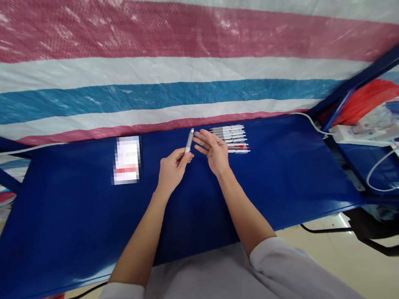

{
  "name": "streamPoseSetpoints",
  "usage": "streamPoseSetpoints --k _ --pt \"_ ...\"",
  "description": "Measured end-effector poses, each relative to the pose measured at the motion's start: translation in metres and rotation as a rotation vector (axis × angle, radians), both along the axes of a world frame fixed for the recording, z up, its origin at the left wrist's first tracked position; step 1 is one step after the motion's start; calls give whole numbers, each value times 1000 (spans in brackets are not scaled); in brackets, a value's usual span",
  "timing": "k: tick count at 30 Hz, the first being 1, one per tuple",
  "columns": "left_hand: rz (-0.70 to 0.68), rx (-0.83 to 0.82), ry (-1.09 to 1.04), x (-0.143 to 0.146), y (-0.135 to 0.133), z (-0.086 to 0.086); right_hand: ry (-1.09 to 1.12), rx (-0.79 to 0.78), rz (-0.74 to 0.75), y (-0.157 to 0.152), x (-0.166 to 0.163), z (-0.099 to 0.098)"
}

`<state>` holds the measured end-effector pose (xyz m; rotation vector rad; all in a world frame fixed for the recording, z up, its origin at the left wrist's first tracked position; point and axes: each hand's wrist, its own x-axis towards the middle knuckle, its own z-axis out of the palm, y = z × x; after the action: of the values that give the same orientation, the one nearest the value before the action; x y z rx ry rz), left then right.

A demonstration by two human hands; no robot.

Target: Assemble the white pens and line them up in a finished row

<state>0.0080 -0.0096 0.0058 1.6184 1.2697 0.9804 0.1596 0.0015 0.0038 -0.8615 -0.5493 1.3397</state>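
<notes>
My left hand (174,170) is closed around the lower part of a grey and white pen (189,141), which stands tilted with its grey end up. Just to the right, my right hand (214,153) is held up with its fingers spread and holds nothing. Its fingertips are close to the pen, and I see a small gap between them. Behind and to the right of that hand, a row of several white and grey pens (234,133) lies side by side on the blue table (278,180). One near the front of the row has red on it. My right hand hides part of the row.
A blurred-out white and red flat thing (127,160) lies on the table's left. Striped plastic sheeting (179,68) hangs behind. At the right, a white cable (309,118) runs to a white power strip (360,134) beside a red plastic bag (370,99).
</notes>
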Motion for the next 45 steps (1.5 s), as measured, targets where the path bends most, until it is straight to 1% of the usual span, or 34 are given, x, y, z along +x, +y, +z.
streamPoseSetpoints --k 4,9,12,14,18,22,26,29,32,34,36,38,40,42,45 --pt "119 -107 -336 3 1 5 -121 -36 40 -10 7 0" --pt "192 -187 -725 12 4 7 -382 -23 23 -24 6 -5" --pt "251 -196 -870 19 3 5 -500 -10 32 -28 2 -12" --pt "279 -193 -923 23 1 3 -528 -6 43 -28 0 -16" --pt "278 -212 -943 30 -4 0 -436 -16 44 -27 0 -20" --pt "291 -231 -934 26 -6 -1 -318 -24 23 -26 2 -19" --pt "375 -214 -959 18 -5 -3 -178 -31 -45 -25 0 -19" --pt "368 -203 -952 16 -6 -8 -36 -34 -111 -22 -6 -19" --pt "321 -167 -898 18 -8 -13 95 -36 -181 -18 -15 -18" --pt "283 -100 -787 16 -10 -17 155 -32 -215 -14 -21 -16" --pt "221 -14 -575 10 -10 -19 212 -24 -242 -10 -25 -14" --pt "131 88 -275 0 -10 -20 273 -20 -274 -6 -25 -12" --pt "35 271 -3 -11 -8 -21 344 -23 -308 -2 -23 -10" --pt "-24 392 198 -22 -6 -24 421 -21 -327 0 -17 -8" --pt "-56 476 439 -32 -2 -28 521 19 -296 1 -8 -6"
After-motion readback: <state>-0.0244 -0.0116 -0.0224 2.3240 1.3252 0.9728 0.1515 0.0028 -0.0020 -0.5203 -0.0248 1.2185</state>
